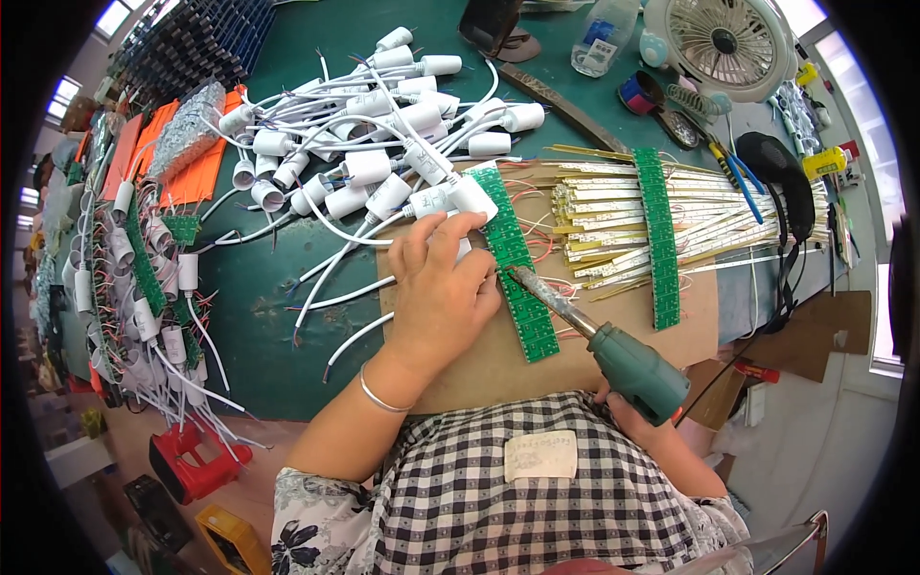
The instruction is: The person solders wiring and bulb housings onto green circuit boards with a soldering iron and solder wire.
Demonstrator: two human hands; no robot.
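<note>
My left hand [433, 292] has its fingers bent round a white cylindrical connector [464, 251], largely hidden by them, at the left edge of a long green circuit board [532, 321]. In my right hand [640, 426] is a green-bodied soldering iron [637, 369], its fingers mostly behind the handle. The metal tip points left and meets the board near my left fingertips. Other white connectors with cables lie just beyond my left hand, one [473, 196] over the board's far end. Thin red wires run from the board toward a bundle of LED strips [613, 216].
A brown cardboard sheet [613, 355] lies beneath the board. Another green board [658, 244] crosses the strips. White connectors [364, 168] are heaped at the back left. Farther right are a fan [725, 43], a plastic bottle [602, 38], a solder spool [640, 93] and blue-handled pliers [743, 182].
</note>
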